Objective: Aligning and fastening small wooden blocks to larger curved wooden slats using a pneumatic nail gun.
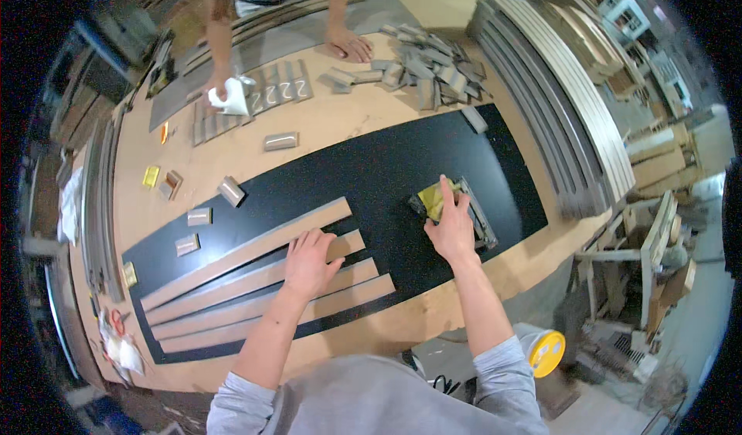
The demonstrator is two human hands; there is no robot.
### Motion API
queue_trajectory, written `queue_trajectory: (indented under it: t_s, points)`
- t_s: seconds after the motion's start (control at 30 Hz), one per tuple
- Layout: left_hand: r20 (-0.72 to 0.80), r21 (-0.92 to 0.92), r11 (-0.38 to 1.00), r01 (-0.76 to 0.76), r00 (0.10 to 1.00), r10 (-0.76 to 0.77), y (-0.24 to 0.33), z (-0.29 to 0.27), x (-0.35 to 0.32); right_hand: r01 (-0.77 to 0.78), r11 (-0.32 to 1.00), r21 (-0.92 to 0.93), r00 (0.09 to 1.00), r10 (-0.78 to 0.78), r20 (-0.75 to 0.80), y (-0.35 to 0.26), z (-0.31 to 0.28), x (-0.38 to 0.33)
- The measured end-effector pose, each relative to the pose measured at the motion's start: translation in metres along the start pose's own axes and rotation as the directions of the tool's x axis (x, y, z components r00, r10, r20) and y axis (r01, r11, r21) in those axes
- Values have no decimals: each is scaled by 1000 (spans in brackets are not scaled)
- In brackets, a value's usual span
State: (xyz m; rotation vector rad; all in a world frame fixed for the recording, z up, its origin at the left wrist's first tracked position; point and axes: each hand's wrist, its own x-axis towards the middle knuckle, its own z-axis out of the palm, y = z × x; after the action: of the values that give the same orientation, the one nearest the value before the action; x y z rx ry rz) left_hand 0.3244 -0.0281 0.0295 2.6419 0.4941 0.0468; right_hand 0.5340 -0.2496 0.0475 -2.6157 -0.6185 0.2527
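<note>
Wooden strips (263, 280) lie pinned under the flat left hand (309, 261) while the right hand (450, 226) seemingly grasps a yellow pad (433, 199) just beyond them

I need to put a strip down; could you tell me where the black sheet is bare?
The black sheet is bare between the long wooden strips and the right hand. The far bench is crowded with a pile of short grey pieces.
</note>
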Motion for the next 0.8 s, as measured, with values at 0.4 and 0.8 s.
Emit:
queue_trajectory:
  t_s: [0.4,0.8]
  points:
    - [19,-4,999,-45,999,45,-13,5,-4,-439,592,676,739,-190,647,-55,-63,-8]
    - [45,-31,1000,-5,999,6,-17,15,-2,-288,858,425,683,-127,719,-115,-35,-13]
